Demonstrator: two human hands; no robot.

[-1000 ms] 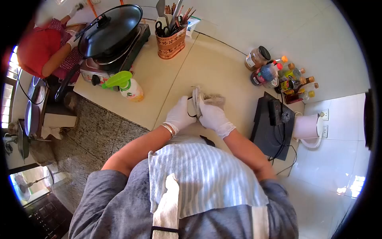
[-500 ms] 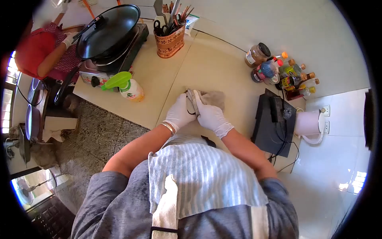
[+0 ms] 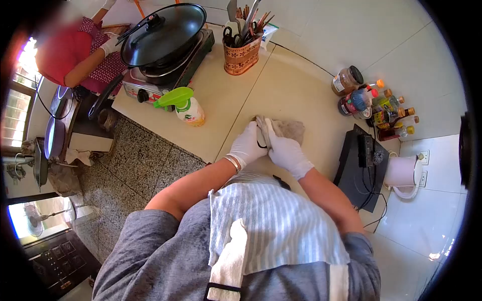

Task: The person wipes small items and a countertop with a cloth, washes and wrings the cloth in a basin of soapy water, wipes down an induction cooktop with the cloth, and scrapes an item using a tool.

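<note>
Both gloved hands meet over the counter in front of my apron. My left hand wears a white glove and is closed on the left side of a crumpled grey cloth. My right hand, also gloved, presses and grips the folded part from the right, thumb along the top. The cloth's loose end lies on the counter beyond my right fingers. A thin dark curved piece, like a loop, shows between the hands; what it belongs to is hidden. The spray bottle with a green top stands to the left, apart from my hands.
A lidded black wok sits on a gas stove, beside a person in red. An orange utensil holder stands at the back. Sauce bottles, a black flat box with cables and a pink kettle are right.
The whole view has shifted, so everything appears farther right. My hands stay together on the cloth with little visible change in grip.
</note>
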